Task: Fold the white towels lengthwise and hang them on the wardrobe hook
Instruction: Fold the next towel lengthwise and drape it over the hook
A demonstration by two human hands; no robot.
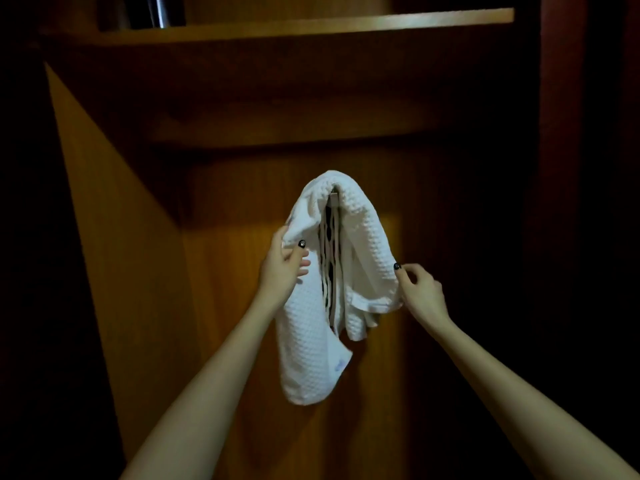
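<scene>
Towel (363, 237), white waffle-weave, drapes over hook (333, 199); left hand (282, 265) and right hand (420, 292) each pinch an edge.

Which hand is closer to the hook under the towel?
Left. The left hand grips the towel below-left of the hook; right hand pinches its edge lower, farther right.

One head-worn wide-angle view looks forward from close by into the wardrobe (114, 237), its shelf (311, 26) high in frame.
</scene>
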